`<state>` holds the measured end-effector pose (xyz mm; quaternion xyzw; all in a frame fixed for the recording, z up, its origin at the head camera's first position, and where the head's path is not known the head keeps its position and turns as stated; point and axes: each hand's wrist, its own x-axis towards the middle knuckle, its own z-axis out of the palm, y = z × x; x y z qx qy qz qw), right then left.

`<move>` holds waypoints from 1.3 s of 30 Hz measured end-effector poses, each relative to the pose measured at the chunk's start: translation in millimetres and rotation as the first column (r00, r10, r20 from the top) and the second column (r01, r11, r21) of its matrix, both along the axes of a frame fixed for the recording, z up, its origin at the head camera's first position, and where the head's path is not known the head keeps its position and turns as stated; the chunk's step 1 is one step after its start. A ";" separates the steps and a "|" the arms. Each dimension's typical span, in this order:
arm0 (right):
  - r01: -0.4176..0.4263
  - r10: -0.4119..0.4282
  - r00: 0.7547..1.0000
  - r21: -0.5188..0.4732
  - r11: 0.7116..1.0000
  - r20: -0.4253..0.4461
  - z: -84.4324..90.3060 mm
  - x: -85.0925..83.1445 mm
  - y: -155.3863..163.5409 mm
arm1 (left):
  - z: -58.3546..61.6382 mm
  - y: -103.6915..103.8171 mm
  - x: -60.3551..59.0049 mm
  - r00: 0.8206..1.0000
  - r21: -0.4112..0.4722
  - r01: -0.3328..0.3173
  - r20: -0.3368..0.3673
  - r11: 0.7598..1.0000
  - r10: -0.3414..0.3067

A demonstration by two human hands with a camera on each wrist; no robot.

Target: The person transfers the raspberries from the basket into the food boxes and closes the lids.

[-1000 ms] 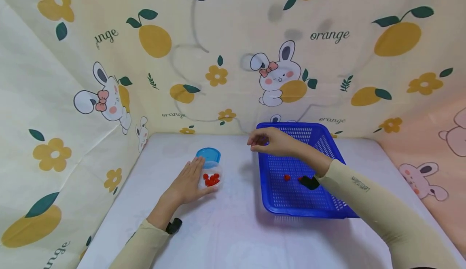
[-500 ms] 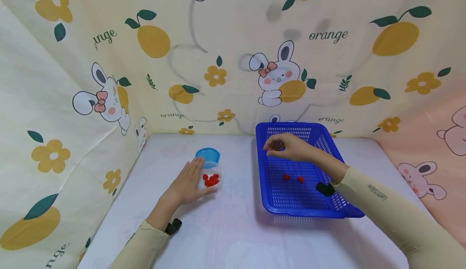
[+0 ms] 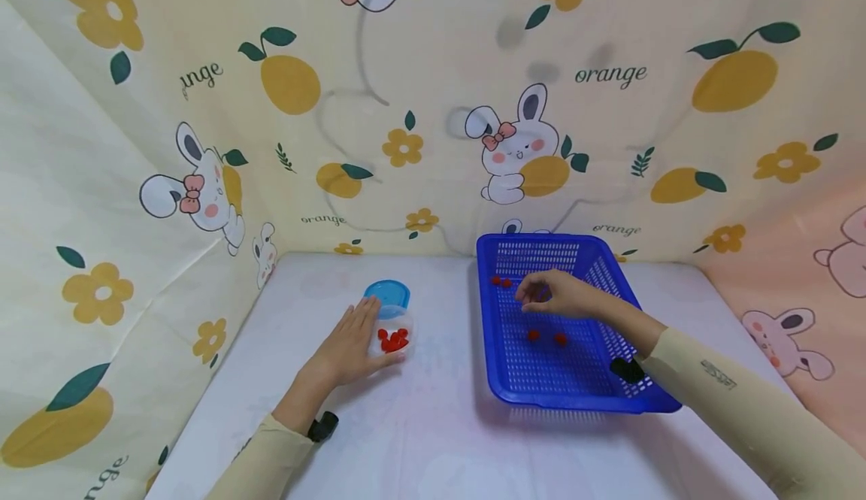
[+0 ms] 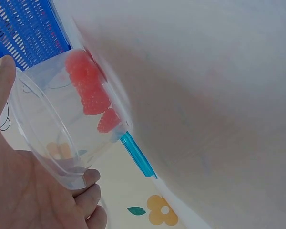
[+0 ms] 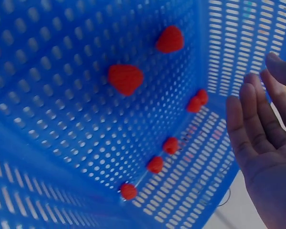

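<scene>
A clear plastic container [image 4: 62, 114] with red raspberries [image 4: 88, 83] in it stands on the table at left. My left hand [image 3: 345, 350] holds its side, thumb at the near side and fingers along the far-left side. In the left wrist view, the fingers go round by the rim. My right hand [image 3: 558, 295] is over the blue plastic basket [image 3: 497, 383], fingers loosely bent with nothing between them. Several raspberries lie in the basket: a spaced pair [image 5: 125, 78] on its floor, others [image 5: 155, 164] along the foot of one side.
A blue lid [image 3: 387, 293] lies just behind the container. White covering spreads over the table [image 3: 433, 425], and a printed cloth [image 3: 419, 109] hangs behind it. The basket's raised walls enclose the raspberries on the right.
My right hand has moved rightward from the basket's left rim to over its inside. Raspberries by the basket's left side have come into view. The left hand stays at the container.
</scene>
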<state>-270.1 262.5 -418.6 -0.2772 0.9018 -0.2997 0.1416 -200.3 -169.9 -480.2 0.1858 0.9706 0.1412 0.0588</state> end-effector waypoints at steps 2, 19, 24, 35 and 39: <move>0.010 -0.010 1.000 0.022 1.000 0.023 -2.6 0.3 3.2 | 0.0 0.8 0.7 1.000 0.003 -0.001 0.001 1.000 0.001; -0.029 0.023 0.998 0.102 0.994 0.067 -14.3 6.2 13.4 | -2.1 2.0 5.3 1.000 -0.001 -0.021 0.001 1.000 0.021; -0.033 0.024 0.995 0.100 0.994 0.095 -20.7 5.3 15.7 | -3.9 2.1 3.3 1.000 -0.019 -0.024 -0.004 1.000 0.024; -0.043 0.029 0.994 0.132 0.990 0.110 -26.6 4.6 16.3 | 0.9 3.9 3.2 1.000 -0.024 -0.018 0.001 1.000 0.018; -0.044 0.026 0.991 0.138 0.989 0.134 -29.6 2.9 16.6 | 0.3 3.6 4.2 1.000 -0.021 -0.021 0.002 1.000 0.021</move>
